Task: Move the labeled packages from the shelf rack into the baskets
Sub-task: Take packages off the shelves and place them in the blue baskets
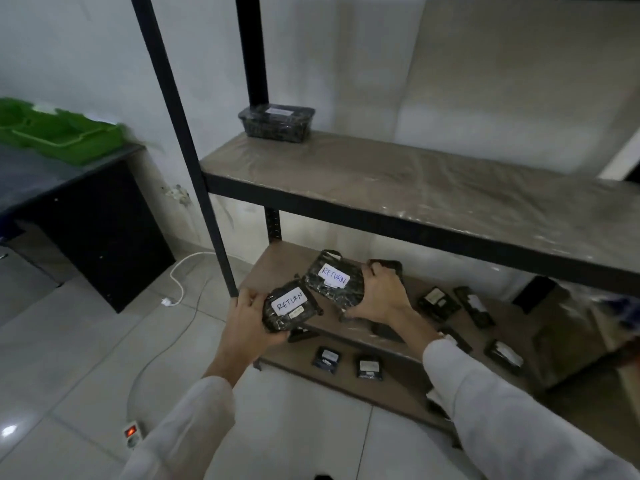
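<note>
We face the shelf rack (pixel 415 216), whose lower boards, below and beyond our fingers (pixel 373 273), carry more small packages (pixel 438 301); the green baskets (pixel 59 133) sit well to the left of our left hand (pixel 249 318), on a black table (pixel 86 216). That hand curls round the nearer RETURN package (pixel 289 308), and our right hand (pixel 381 297) clamps the farther RETURN package (pixel 334 284), the two almost touching between our fingertips. We judge it best to lift both clear with labels up, avoid the black post (pixel 194 168) just beside our left fingers, then swing left.
</note>
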